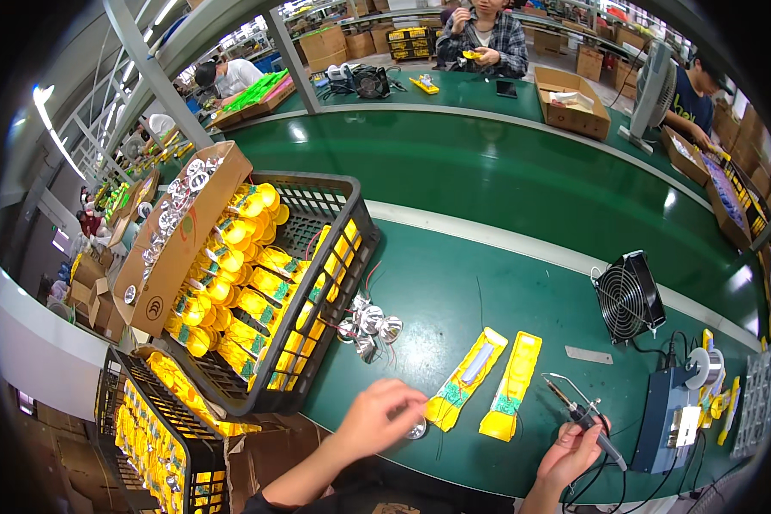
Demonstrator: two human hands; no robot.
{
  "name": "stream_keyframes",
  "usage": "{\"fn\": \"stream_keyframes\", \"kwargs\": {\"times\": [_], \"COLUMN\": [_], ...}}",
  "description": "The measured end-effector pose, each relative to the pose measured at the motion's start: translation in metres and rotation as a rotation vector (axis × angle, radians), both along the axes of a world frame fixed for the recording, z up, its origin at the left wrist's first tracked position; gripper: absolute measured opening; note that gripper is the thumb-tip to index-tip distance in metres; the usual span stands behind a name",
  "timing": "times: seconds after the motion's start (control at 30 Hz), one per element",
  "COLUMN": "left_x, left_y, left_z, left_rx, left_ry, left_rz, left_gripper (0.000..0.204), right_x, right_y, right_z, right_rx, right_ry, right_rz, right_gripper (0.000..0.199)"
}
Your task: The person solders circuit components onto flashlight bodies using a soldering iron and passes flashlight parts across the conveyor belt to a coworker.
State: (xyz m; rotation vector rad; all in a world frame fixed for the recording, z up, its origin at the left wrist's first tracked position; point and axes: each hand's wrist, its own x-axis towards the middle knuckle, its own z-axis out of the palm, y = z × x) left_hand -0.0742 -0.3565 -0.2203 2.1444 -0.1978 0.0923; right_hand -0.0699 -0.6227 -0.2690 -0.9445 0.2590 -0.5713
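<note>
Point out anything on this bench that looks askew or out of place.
The cardboard box of silver reflectors sits tilted, propped on the rim of the black crate rather than flat. A few loose reflectors with wires lie on the green table beside the crate.

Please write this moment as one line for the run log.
left hand: on silver reflector | right hand: holds soldering iron | two yellow shells between

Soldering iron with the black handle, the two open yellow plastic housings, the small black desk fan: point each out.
soldering iron with black handle (593, 426), head view, on the handle.
two open yellow plastic housings (512, 387), head view, on the right shell.
small black desk fan (627, 297), head view, on the grille.
</note>
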Motion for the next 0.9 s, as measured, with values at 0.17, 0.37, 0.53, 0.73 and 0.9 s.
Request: {"fn": "stream_keyframes", "kwargs": {"times": [0.17,0.37,0.53,0.73,0.9], "left_x": [-0.019,-0.016,-0.011,-0.01,-0.009], "left_y": [-0.022,-0.026,-0.029,-0.03,-0.031], "left_z": [-0.019,-0.032,-0.039,-0.042,-0.044], "left_rx": [0.11,0.206,0.096,-0.008,-0.015], "left_ry": [-0.073,-0.2,-0.192,-0.193,-0.214], "left_rz": [-0.004,0.14,0.217,0.312,0.3], "left_gripper": [0.017,0.013,0.015,0.013,0.014], "right_x": [-0.001,0.002,0.001,0.001,0.001], "right_y": [0.0,0.0,-0.005,0.003,0.022], "right_z": [0.002,0.004,0.017,0.032,0.028], "right_rx": [-0.016,-0.034,-0.168,-0.387,-0.429], "right_ry": [-0.062,-0.046,0.023,0.01,0.041], "right_rz": [0.01,0.013,0.198,0.373,0.31], "right_gripper": [0.024,0.026,0.038,0.039,0.046]}}
